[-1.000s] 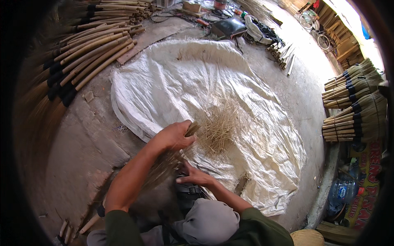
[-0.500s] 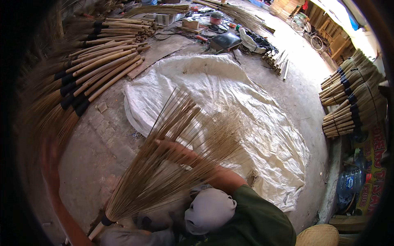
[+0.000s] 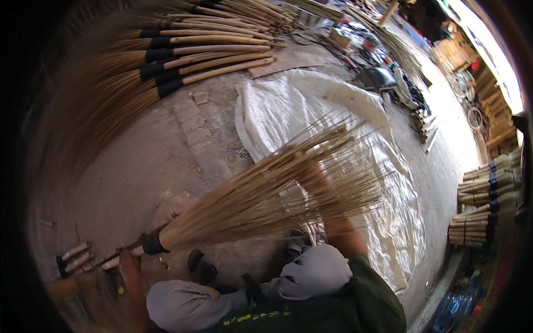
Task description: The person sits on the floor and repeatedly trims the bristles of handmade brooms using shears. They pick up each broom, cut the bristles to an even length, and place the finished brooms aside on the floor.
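A broom with long tan bristles lies slantwise across the front of me, its bristle end fanned out to the upper right. Below a black binding, its pale stick handle runs to the lower left. My left hand is closed round that handle, just below the binding. Among the spread bristles is my right hand, smeared by motion and partly covered by strands, so its fingers are unclear. Under the bristle tips is a crumpled white sheet on the concrete floor.
Several finished brooms lie in a row at upper left. Short handled pieces lie at lower left. Bundled brooms and a blue water bottle are at right. Cables and a dark box lie beyond the sheet.
My left hand has come from beside the broom row at left down onto the broom's handle. The broom lies flatter, its bristles gathered closer. My view has turned leftward.
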Available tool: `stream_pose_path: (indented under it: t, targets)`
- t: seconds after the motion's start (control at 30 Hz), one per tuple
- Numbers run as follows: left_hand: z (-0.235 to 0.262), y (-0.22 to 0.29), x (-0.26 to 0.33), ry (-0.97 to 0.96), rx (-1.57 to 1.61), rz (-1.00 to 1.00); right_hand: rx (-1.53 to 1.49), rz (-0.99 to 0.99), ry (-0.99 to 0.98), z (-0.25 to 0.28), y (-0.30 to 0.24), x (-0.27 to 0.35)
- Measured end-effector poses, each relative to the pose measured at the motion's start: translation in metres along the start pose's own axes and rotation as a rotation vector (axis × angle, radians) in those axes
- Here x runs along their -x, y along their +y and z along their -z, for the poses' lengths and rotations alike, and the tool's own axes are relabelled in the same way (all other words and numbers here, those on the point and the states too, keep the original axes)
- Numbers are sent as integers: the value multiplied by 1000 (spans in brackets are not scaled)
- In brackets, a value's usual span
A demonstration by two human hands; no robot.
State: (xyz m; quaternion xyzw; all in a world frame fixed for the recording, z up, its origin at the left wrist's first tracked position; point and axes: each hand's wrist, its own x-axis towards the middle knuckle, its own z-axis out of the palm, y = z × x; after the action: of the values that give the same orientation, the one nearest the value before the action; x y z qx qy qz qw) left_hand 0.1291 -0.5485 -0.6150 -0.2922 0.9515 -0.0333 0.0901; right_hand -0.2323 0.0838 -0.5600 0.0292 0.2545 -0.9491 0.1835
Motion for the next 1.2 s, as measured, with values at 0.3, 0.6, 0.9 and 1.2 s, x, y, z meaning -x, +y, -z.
stream_pose_path:
  t: [0.3, 0.6, 0.9, 1.2]
  targets:
    - [145, 70, -72, 350, 351, 160, 1031, -2, 205, -40, -57, -91]
    - [199, 224, -136, 188, 1658, 160, 1415, -531, -955, -138, 255, -45]
    - [141, 150, -119, 471, 1917, 171, 1480, -401, -400, -87, 337, 48]
    - [14, 145, -47, 644, 1650, 540, 1615, -362, -703, -153, 421, 16]
